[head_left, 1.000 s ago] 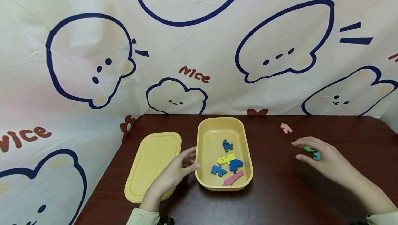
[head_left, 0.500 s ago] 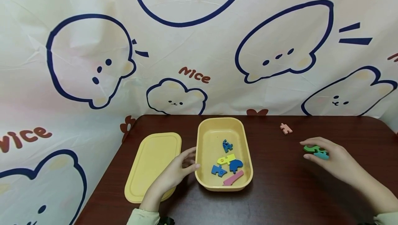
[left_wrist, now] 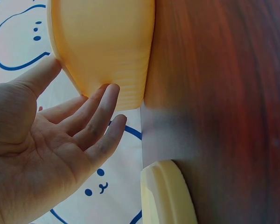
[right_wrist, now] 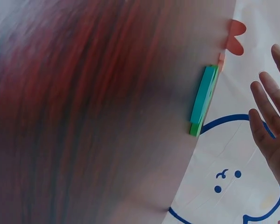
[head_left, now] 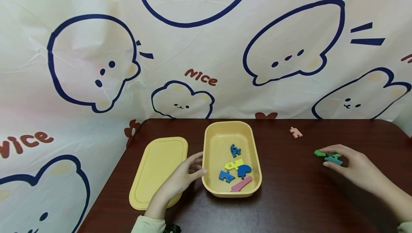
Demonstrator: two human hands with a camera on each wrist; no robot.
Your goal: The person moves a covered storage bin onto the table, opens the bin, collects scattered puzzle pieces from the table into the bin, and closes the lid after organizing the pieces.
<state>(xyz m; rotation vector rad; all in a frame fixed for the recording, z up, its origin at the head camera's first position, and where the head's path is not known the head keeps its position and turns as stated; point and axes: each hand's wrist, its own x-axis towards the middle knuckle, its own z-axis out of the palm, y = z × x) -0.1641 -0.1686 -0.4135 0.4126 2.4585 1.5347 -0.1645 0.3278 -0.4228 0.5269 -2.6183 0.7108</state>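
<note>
At the left of the dark wood table (head_left: 283, 197), a yellow lid (head_left: 159, 170) lies flat, its near right edge partly under the person's left forearm. The left hand (head_left: 180, 177) is open, its fingers fairly straight against the outer left wall of the yellow box (head_left: 222, 142), with the thumb tip touching the rim. Inside the box, toward the near half, are a blue tabbed piece (head_left: 226, 176), a yellow piece (head_left: 234, 164), a dark blue piece (head_left: 235, 150) at the far end of the group, a pink strip (head_left: 241, 183) by the near wall and a blue rounded piece (head_left: 244, 170) just beside the yellow piece. The dark blue shape may be 1 piece or 2 overlapping. Right of the box, near the table's far edge, lies a salmon piece (head_left: 296, 132). Farther right, a green piece (head_left: 319, 153) and a teal piece (head_left: 333, 160) lie side by side. Above these 2 is the right hand (head_left: 352, 161), fingers loosely extended, gripping nothing; the right wrist view shows it apart from them.
</note>
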